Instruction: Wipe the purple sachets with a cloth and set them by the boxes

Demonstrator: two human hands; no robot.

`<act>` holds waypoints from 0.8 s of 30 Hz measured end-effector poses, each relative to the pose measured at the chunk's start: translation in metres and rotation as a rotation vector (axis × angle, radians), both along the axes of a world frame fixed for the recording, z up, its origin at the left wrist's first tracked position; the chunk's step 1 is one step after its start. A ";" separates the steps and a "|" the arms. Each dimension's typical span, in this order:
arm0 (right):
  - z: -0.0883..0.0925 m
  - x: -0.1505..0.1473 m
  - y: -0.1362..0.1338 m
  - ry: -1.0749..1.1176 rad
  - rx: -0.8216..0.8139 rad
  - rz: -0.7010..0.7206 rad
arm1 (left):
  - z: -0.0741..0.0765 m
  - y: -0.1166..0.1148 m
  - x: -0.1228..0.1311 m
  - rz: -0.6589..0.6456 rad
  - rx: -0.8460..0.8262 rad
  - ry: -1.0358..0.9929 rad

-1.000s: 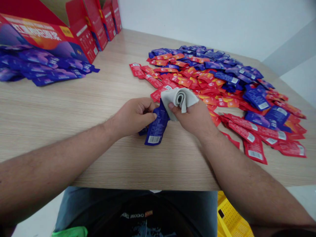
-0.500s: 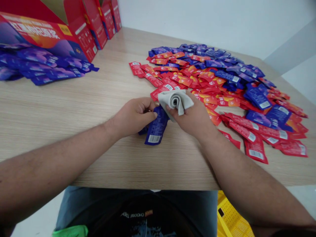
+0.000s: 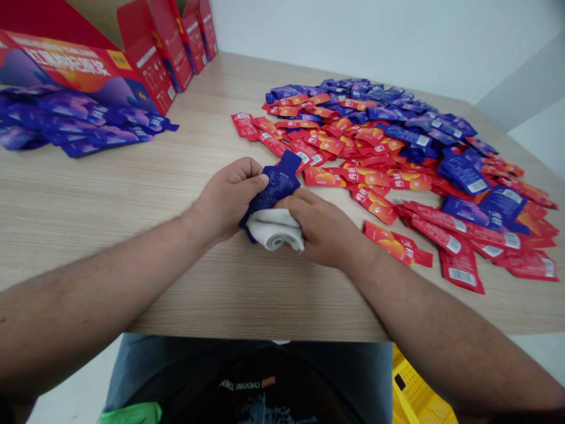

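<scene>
My left hand (image 3: 227, 203) pinches a blue foil sachet (image 3: 277, 184) between thumb and fingers, its barcode end hidden. My right hand (image 3: 322, 229) presses a folded off-white cloth (image 3: 276, 229) against the lower part of that sachet. Both hands are close together above the wooden table (image 3: 132, 188). Just beyond my right hand, a spread of red and blue sachets (image 3: 375, 138) covers the table's right half. The nearest red sachets (image 3: 320, 176) lie a short way past my fingers.
At the back left stand red printed cartons (image 3: 154, 53), with a heap of purple-blue sachets (image 3: 83, 121) beside them. A white wall rises behind the table. Below the table's near edge are my dark shirt (image 3: 247, 383) and a yellow plastic crate (image 3: 415, 388).
The cloth has moved from the top of the blue sachet to its lower end, and the sachet has turned upward in my left hand. Several red sachets near my right hand have shifted.
</scene>
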State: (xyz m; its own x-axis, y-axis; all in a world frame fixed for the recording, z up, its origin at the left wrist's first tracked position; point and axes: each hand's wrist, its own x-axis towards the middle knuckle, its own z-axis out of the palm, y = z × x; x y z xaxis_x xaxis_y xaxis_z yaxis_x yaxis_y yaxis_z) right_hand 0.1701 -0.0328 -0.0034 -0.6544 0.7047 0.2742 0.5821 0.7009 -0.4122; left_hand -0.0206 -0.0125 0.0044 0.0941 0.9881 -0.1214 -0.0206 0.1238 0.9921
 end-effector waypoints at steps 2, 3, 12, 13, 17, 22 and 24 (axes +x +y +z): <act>-0.001 -0.001 0.000 0.063 0.068 -0.141 | 0.000 0.001 0.002 0.035 0.018 0.008; -0.002 -0.001 0.000 0.098 0.103 -0.202 | 0.001 0.001 0.003 0.052 0.018 0.012; -0.004 -0.011 -0.008 0.056 0.100 -0.206 | 0.009 -0.010 0.009 0.065 -0.153 -0.299; -0.004 -0.011 -0.009 0.053 0.100 -0.210 | 0.010 -0.010 0.009 0.062 -0.157 -0.325; -0.001 -0.011 -0.009 -0.047 0.035 -0.093 | 0.010 -0.010 0.010 0.069 -0.174 -0.354; 0.000 -0.006 -0.006 0.039 0.090 -0.207 | 0.008 -0.006 0.010 0.139 -0.149 -0.496; -0.001 -0.006 -0.005 -0.031 0.021 -0.093 | 0.007 -0.004 0.010 0.149 -0.173 -0.493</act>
